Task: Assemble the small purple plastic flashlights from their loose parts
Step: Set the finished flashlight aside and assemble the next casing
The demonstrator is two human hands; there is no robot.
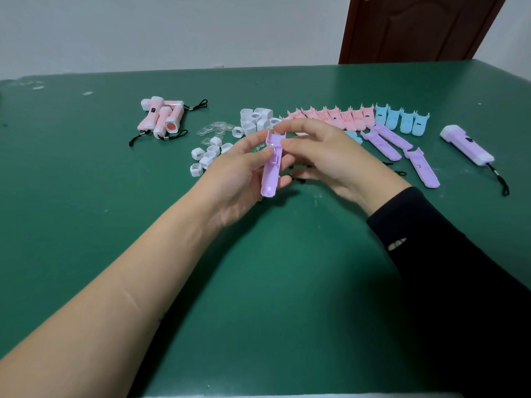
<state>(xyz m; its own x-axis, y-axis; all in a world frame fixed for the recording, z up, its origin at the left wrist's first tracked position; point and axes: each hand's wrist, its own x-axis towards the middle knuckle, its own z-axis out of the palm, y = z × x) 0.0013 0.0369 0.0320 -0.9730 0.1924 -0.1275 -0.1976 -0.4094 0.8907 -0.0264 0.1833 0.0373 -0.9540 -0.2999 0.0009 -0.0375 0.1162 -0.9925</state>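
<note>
Purple shell point(271, 165) is up off the table point(258, 282), gripped low on its sides by the left hand point(238, 173), right hand point(324, 156) pinching near the top. Looks light, thin, kinda brittle, so hold the edges.

Tiny part on purple half-shell point(272, 165), under left hand point(238, 179) thumb: too small to identify. Hidden behind right hand point(324, 159): near ends of pink shells point(330, 116) at 12 o'clock, most of blue piece point(355, 137) at 1 o'clock, black lanyards point(399, 172) at 4 o'clock. Top edge cuts off door point(416, 27). Blurred: clear lenses point(214, 129).
</note>
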